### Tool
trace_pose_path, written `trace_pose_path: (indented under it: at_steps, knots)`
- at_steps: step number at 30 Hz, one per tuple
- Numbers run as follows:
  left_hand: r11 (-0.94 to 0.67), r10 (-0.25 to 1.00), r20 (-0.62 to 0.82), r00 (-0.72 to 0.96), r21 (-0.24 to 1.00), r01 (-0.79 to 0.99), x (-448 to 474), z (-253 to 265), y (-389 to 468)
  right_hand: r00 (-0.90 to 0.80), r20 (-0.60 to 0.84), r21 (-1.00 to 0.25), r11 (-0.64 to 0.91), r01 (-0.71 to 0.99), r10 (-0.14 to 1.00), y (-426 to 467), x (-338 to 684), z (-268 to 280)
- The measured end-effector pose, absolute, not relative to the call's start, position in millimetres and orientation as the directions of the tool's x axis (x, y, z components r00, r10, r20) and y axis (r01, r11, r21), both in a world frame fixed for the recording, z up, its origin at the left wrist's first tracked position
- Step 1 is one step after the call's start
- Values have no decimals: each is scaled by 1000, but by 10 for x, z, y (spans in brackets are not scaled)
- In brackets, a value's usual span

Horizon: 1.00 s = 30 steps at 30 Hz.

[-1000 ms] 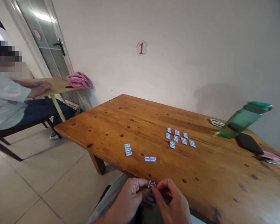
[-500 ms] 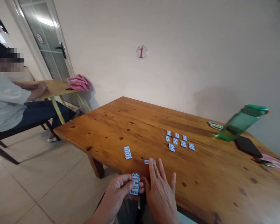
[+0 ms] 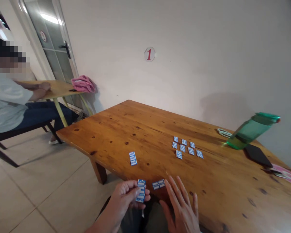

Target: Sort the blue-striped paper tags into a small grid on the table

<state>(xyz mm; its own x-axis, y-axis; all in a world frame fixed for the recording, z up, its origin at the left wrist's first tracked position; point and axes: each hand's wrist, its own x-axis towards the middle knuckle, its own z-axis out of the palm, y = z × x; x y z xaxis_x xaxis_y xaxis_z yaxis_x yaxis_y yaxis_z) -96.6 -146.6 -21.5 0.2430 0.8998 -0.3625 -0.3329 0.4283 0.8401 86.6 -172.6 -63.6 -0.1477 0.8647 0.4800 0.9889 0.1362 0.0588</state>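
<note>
My left hand (image 3: 126, 194) is closed around small blue-and-white label cards (image 3: 141, 191), pinched between thumb and fingers just off the table's near edge. Close to that edge lies a single blue-and-white card (image 3: 158, 184) with a few white boxes on it. My right hand (image 3: 181, 204) hovers or rests at its right end with fingers stretched apart; whether the fingertips touch the card I cannot tell. Farther up on the left lies another label card (image 3: 133, 158). Several small blue-and-white cards (image 3: 182, 148) are laid out in loose rows to the right.
The brown wooden table (image 3: 116, 129) stands against a wall. At its right are a tilted green bottle (image 3: 253, 131), a white cable (image 3: 224, 132), a black flat case (image 3: 258, 155) and a pink round item (image 3: 287, 174). Another person (image 3: 8, 100) sits at a neighbouring table on the left.
The card near the table edge has come closer to me and turned slightly. My right hand has shifted down and right, uncovering it. My left hand keeps its grip.
</note>
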Motion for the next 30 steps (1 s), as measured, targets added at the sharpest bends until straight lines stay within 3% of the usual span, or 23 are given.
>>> trace_pose_path:
  at_steps: [8,19,25,28,30]
  knots:
    - [416,905,-350,242,845,-337,-972,-191,-1476,-149,462,68,133,989,874,-1675,769,-688]
    - [427,902,-365,231,838,-341,-988,-201,-1480,-320,524,163,276,947,790,-1512,869,-496]
    - [411,907,-348,236,853,-322,-1026,-216,-1480,-506,550,283,421,862,665,-1647,1058,-700]
    - [415,906,-351,235,846,-335,-1013,-220,-1486,-496,578,232,452,861,648,-1744,1147,-818]
    - [420,904,-356,236,841,-341,-998,-215,-1491,-383,620,132,390,911,685,-1780,1160,-848]
